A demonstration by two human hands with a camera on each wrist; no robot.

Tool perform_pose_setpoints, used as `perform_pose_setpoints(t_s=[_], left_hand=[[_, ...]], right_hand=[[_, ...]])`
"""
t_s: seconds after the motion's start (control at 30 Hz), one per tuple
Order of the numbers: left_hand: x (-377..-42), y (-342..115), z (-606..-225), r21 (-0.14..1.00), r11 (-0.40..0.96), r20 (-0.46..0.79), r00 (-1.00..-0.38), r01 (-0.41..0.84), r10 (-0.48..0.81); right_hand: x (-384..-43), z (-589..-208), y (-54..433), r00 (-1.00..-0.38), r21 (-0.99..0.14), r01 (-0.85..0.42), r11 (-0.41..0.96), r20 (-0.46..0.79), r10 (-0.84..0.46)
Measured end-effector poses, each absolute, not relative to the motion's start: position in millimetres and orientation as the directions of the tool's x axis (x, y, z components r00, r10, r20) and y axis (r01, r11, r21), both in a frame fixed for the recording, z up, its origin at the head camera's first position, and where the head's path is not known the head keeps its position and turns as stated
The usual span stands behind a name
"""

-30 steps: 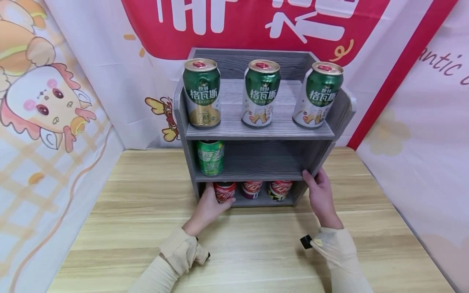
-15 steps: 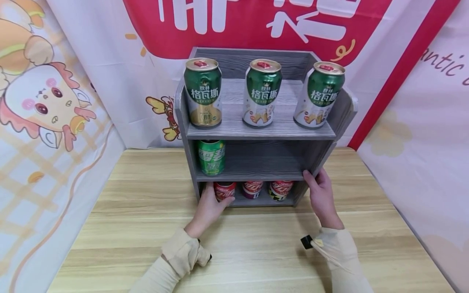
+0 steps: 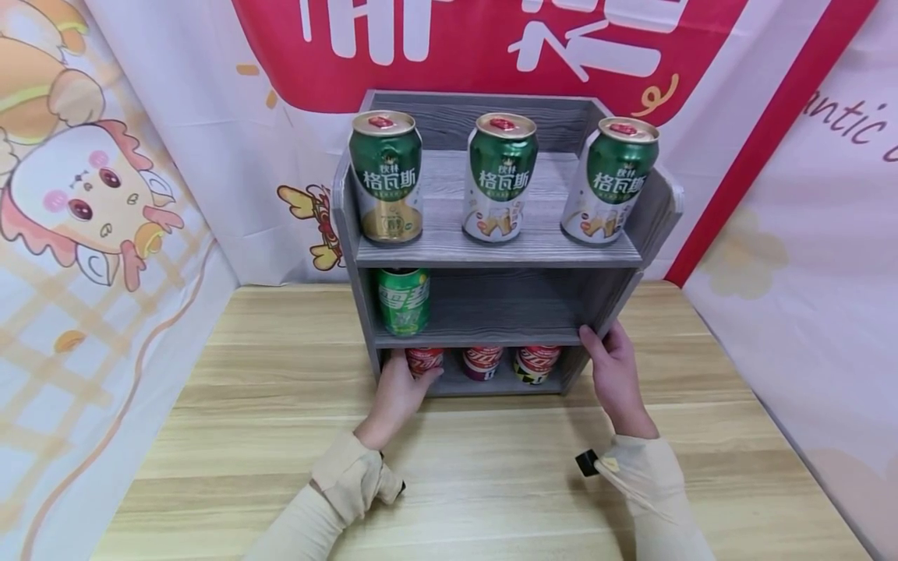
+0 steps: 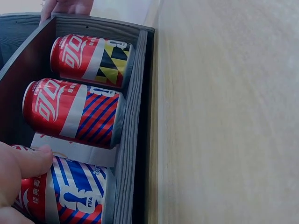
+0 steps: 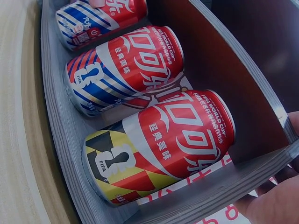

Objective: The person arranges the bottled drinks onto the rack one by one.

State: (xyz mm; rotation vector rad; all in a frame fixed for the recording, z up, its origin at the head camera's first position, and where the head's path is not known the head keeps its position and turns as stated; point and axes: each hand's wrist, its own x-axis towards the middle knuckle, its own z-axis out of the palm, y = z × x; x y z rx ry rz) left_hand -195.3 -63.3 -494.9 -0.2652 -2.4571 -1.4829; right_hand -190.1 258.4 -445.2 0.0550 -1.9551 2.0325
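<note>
At the left end of the bottom shelf, my left hand holds a red cola can, its thumb lying across the can's front in the left wrist view. Two more red cola cans, one with blue stripes and one with a yellow-black pattern, stand to its right. My right hand grips the right side panel of the grey wooden shelf rack, thumb on the front edge. Part of the left hand's fingers is hidden inside the rack.
Three green kvass cans, at left, middle and right, stand on the top shelf. A green can stands at the left of the middle shelf. Below lies a wooden table; printed cloth hangs behind.
The left cola can has shifted slightly left and deeper into the bottom shelf, the left hand moving with it. The right hand keeps its grip on the rack.
</note>
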Motion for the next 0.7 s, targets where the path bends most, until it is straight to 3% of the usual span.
perform_pose_setpoints(t_s=[0.7], left_hand=[[-198.7,-61.0,-492.0,0.809,0.548,0.269,-0.963,0.215,-0.019]], right_hand=[[-189.7,-444.4,256.3,-0.950,-0.968,-0.247,-0.031,0.236,0.204]])
